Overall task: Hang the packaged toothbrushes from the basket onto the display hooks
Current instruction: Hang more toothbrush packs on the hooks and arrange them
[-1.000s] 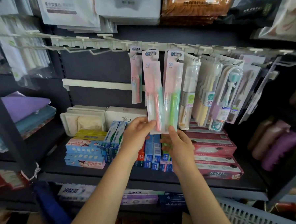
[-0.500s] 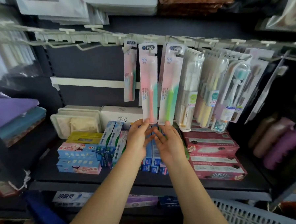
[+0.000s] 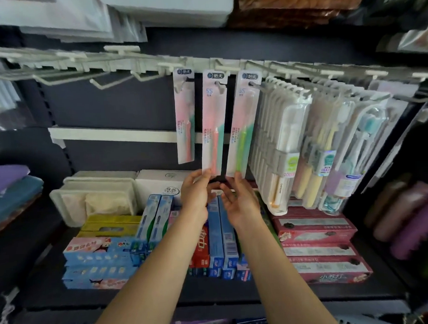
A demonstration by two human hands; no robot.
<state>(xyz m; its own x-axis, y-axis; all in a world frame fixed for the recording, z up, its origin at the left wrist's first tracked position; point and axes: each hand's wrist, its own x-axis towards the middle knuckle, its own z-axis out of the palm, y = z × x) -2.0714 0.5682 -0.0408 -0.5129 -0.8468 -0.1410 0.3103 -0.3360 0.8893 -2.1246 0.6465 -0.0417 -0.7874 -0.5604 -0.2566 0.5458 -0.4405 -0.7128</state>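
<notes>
Three pink toothbrush packs hang side by side from the white hook rail (image 3: 228, 68): a left pack (image 3: 185, 116), a middle pack (image 3: 214, 122) and a right pack (image 3: 243, 125) with a green brush. My left hand (image 3: 197, 191) is just under the middle pack, with its fingertips touching the bottom edge. My right hand (image 3: 239, 197) is relaxed, palm turned left, and its fingertips touch the bottom of the right pack. Only a corner of the white basket (image 3: 352, 323) shows, at the lower right.
Bare hooks (image 3: 99, 83) stick out left of the packs. Rows of boxed toothbrush sets (image 3: 289, 143) hang close on the right. Toothpaste boxes (image 3: 219, 236) and red cartons (image 3: 316, 235) fill the shelf below. Folded cloths (image 3: 8, 190) lie on the left.
My left hand has let go of the middle pack and slid to its bottom edge. Both hands now lie closer together beneath the packs, and the view has moved nearer.
</notes>
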